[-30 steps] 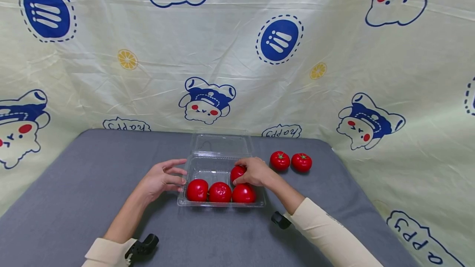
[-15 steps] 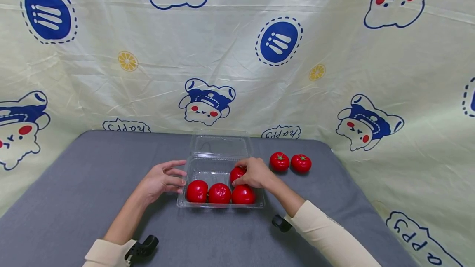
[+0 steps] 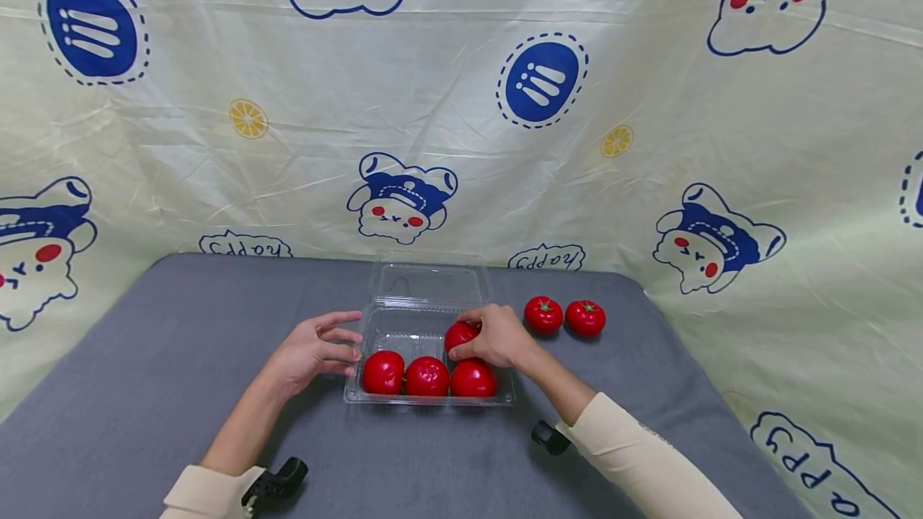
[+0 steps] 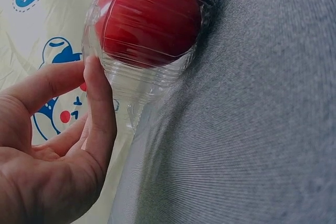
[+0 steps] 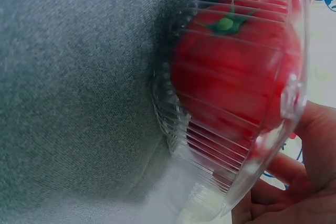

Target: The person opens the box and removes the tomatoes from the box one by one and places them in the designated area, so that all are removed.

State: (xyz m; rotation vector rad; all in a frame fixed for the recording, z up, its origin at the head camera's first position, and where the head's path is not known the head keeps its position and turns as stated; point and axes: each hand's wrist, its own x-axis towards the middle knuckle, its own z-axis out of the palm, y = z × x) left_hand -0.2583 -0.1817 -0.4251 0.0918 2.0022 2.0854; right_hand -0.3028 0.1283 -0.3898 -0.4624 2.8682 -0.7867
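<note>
At the near side of the grey worktop (image 3: 404,463), bare cloth runs up to a clear hinged container (image 3: 430,401). Thin, ribbed plastic; judged very light and flexible, liable to skid on cloth or buckle if squeezed. Best steadied low on a side wall or at the rim, lightly.

Along its near wall: row of three tomatoes (image 3: 427,376), side by side. Right wrist view: one tomato sits close behind the ribbed side, green calyx (image 5: 226,23) turned to the wall.

Left hand (image 3: 317,352): fingers loosely extended, nothing gripped, fingertips at the container's left rim; any contact looks light. Right hand (image 3: 493,335): thumb and fingers curled round the held tomato (image 3: 459,335), which is inside the container at its right, just behind the row's right-hand tomato. Underside hidden; cannot tell whether it rests on the container floor.

Handling estimate: skin glossy and smooth, so probably slippery; round, likely to roll once released. Weight and firmness not shown; treat as bruisable. Hold at the widest part, thumb opposite fingers, modest pressure, calyx left free.

Farther back: open lid (image 3: 430,279) leans beyond the hinge. To its right, one loose tomato (image 3: 543,315) and its neighbour (image 3: 586,318) stand calyx up, well placed for a grasp from above. Beyond: printed curtain (image 3: 310,158).
</note>
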